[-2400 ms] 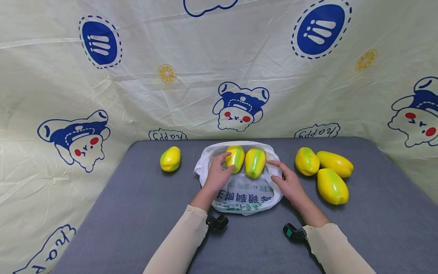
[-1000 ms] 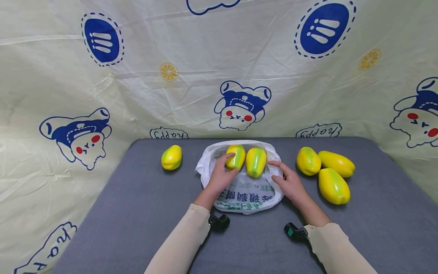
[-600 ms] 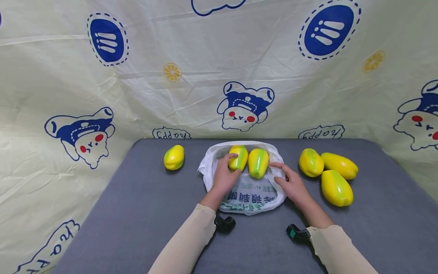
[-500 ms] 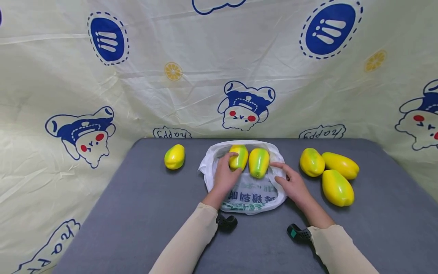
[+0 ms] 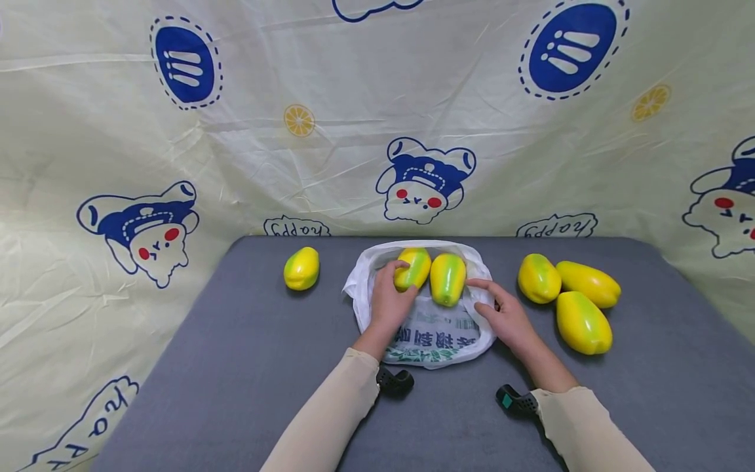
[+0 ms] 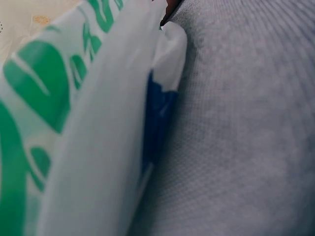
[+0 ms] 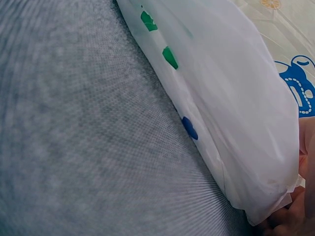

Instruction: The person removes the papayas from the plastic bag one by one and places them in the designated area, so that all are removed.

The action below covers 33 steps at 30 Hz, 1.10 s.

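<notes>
A white plastic bag (image 5: 436, 360) with green and dark print lies on the grey table, its mouth spread wide. Two yellow-green papayas sit inside it: a left papaya (image 5: 419, 263) and a right papaya (image 5: 448, 280), side by side. My left hand (image 5: 390, 298) reaches into the bag, thumb and fingers around the left papaya. At the bag's right rim my right hand (image 5: 501, 314) pinches the plastic; in the right wrist view its fingers (image 7: 294, 216) show at the bunched edge. The left wrist view is mostly filled by the bag's printed side (image 6: 98, 128).
A single papaya (image 5: 301, 269) lies left of the bag. To the right, three more papayas are grouped: one near the bag (image 5: 539, 278), one behind (image 5: 588, 284), one in front (image 5: 584, 322). A patterned cloth (image 5: 248, 157) hangs behind the table (image 5: 236, 367).
My left hand and forearm have shifted slightly right, and the papaya in its fingers has tilted a little to the right. The right hand keeps its place at the bag's rim.
</notes>
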Each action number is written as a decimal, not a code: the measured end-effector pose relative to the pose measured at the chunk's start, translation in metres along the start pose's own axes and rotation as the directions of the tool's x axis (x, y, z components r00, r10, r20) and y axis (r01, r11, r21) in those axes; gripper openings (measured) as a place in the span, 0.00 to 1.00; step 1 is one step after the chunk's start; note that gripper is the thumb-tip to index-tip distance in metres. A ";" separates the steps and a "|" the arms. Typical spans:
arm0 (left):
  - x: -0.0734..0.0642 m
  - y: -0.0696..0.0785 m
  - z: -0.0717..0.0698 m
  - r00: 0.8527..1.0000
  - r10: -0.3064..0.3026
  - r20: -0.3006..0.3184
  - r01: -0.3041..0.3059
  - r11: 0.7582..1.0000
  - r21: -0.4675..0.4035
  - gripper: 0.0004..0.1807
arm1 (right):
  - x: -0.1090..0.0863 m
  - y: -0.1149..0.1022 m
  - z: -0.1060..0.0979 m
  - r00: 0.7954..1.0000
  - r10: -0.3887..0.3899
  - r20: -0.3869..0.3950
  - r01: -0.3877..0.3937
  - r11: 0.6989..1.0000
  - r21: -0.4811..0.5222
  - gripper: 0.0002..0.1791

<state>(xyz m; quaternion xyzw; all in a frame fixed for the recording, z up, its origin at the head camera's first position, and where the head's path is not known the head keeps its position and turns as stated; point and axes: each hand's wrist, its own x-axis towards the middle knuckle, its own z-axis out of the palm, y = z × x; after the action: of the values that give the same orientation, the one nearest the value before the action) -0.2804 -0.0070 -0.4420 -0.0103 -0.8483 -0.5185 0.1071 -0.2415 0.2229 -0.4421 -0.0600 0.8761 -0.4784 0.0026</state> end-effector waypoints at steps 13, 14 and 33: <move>-0.002 0.002 0.000 0.997 -0.043 -0.064 0.039 0.997 -0.062 0.24 | 0.001 0.000 0.001 1.000 0.011 -0.004 -0.011 1.000 -0.023 0.25; -0.002 0.002 0.000 0.997 -0.042 -0.070 0.037 0.997 -0.070 0.24 | 0.001 0.000 0.001 1.000 0.009 -0.005 -0.009 1.000 -0.024 0.25; -0.004 0.012 -0.010 0.987 -0.050 -0.151 0.026 0.987 -0.160 0.21 | 0.001 -0.001 0.001 1.000 0.012 -0.003 -0.012 0.999 -0.034 0.25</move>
<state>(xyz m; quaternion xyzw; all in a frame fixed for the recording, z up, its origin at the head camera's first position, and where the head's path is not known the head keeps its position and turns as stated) -0.2731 -0.0095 -0.4279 0.0377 -0.7937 -0.5853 0.1616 -0.2422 0.2209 -0.4419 -0.0541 0.8845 -0.4633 0.0030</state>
